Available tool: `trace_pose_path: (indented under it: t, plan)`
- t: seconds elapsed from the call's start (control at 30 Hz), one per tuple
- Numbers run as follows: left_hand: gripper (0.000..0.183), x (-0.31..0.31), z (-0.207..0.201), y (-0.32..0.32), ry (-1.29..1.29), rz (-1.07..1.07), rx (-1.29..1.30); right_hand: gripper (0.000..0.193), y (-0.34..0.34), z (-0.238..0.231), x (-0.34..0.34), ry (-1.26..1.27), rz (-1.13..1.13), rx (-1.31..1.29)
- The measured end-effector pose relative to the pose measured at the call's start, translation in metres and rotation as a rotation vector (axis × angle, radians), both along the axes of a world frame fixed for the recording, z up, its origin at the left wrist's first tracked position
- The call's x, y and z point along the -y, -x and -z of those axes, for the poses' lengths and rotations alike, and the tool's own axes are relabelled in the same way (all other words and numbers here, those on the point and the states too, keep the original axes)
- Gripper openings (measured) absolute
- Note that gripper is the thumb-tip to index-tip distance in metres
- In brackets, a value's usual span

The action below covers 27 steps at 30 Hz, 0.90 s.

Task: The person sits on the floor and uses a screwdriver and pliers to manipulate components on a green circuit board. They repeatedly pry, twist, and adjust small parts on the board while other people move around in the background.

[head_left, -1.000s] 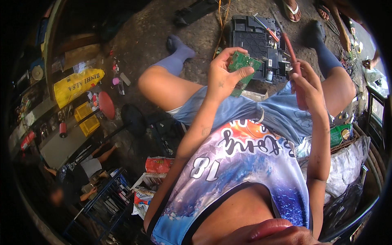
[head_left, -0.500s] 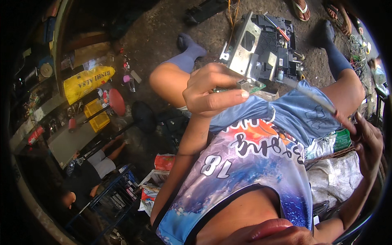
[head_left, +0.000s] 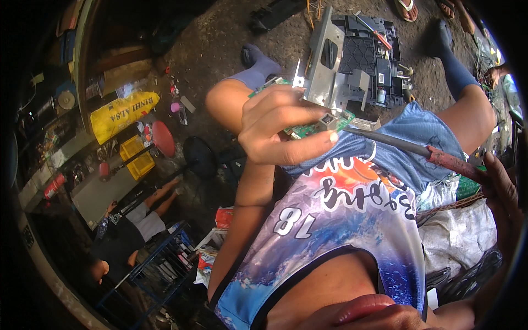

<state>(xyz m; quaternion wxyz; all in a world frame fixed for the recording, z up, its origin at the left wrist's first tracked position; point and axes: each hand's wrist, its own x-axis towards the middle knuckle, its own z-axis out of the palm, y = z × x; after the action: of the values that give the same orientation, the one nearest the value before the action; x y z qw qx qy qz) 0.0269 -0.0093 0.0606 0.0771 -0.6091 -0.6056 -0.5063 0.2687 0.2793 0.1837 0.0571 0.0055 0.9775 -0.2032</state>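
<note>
My left hand (head_left: 278,124) is closed on a green circuit board (head_left: 308,130) with a small metal port on its edge. A bent, cut-out silver metal bracket (head_left: 324,82) rises from behind the board, close to my fingers; whether the two are joined is hard to see. My right hand (head_left: 503,192), in shadow at the right, grips a long screwdriver (head_left: 396,143) with a worn red handle. Its dark shaft points left, and the tip reaches the board's right edge near the port. Both hands are above my lap.
On the dirt floor between my feet lies a black plastic machine part (head_left: 360,55), with a red-handled screwdriver (head_left: 374,32) on top. Another black part (head_left: 275,16) is farther off. White sacks (head_left: 462,236) lie at my right. A yellow sack (head_left: 124,115), red stool (head_left: 163,138) and another person (head_left: 126,236) are leftward.
The screwdriver has swung and moved left, so its tip is now at the board. My left hand has tilted the board and bracket, showing more of the board.
</note>
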Motion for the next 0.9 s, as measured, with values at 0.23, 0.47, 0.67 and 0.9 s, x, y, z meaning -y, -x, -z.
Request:
trace_pose_path:
  t: [0.23,0.47,0.67,0.9]
  plan:
    - [0.032,0.004,-0.016,0.006,0.065,-0.017,-0.151,0.052,0.002,0.008,0.01,-0.031,0.006,-0.028]
    - [0.032,0.002,-0.013,0.002,0.044,-0.073,-0.116,0.052,0.003,0.017,0.017,-0.055,0.009,-0.043]
    - [0.032,0.001,-0.016,0.0,0.02,-0.061,-0.112,0.052,0.005,0.021,0.021,-0.071,0.01,-0.059]
    - [0.033,0.001,-0.014,0.001,0.019,-0.057,-0.161,0.053,0.0,0.025,0.019,-0.101,0.017,-0.053]
